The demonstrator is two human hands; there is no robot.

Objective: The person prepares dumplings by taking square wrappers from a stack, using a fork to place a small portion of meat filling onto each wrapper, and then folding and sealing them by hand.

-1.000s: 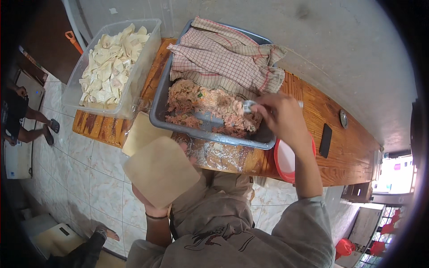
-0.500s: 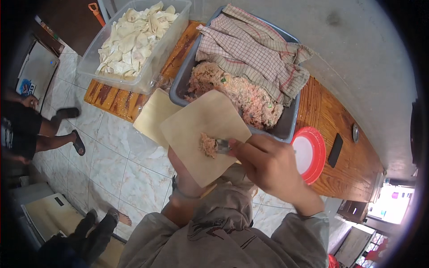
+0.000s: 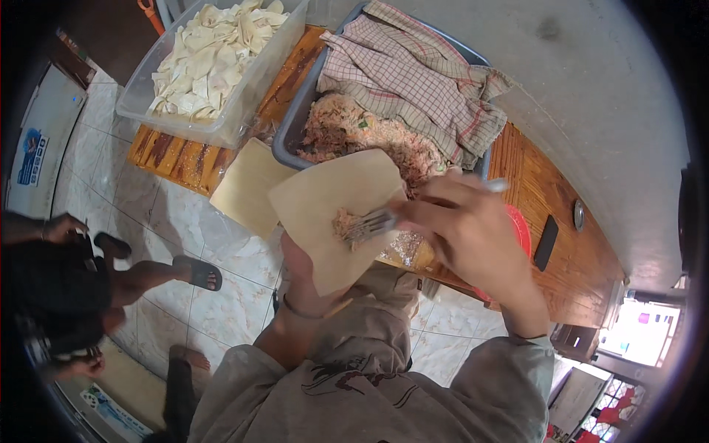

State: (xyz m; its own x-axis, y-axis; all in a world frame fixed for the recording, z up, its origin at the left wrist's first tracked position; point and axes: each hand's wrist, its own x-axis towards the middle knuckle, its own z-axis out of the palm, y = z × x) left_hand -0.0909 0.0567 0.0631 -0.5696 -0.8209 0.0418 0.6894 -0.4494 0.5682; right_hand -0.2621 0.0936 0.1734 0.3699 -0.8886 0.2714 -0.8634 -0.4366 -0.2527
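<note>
A pale square dough wrapper point(image 3: 332, 184) lies on my left hand point(image 3: 298, 269), which holds it from below; most of the fingers are hidden under it. Its near side bends downward. My right hand point(image 3: 473, 232) is closed around a metal fork point(image 3: 373, 224), handle end sticking out past the knuckles. The tines press on a small lump of minced filling point(image 3: 343, 221) in the wrapper's middle. Just beyond is a grey-blue tub point(image 3: 284, 140) of minced meat filling point(image 3: 358, 125), partly covered by a checked cloth point(image 3: 413, 66). A stack of wrappers point(image 3: 251, 184) lies to the left.
A clear plastic box point(image 3: 244, 111) full of folded dumplings point(image 3: 218, 59) stands far left on the wooden table point(image 3: 583, 273). A red-rimmed dish point(image 3: 521, 229), partly behind my right hand, a dark phone-like slab point(image 3: 546, 244) and a small round object point(image 3: 579, 214) are at right. Another person point(image 3: 63, 273) is at left.
My right hand has tilted and risen slightly, bringing the fork's tines and handle end into sight. The wrapper's near part now bends down more. The person at left has shifted.
</note>
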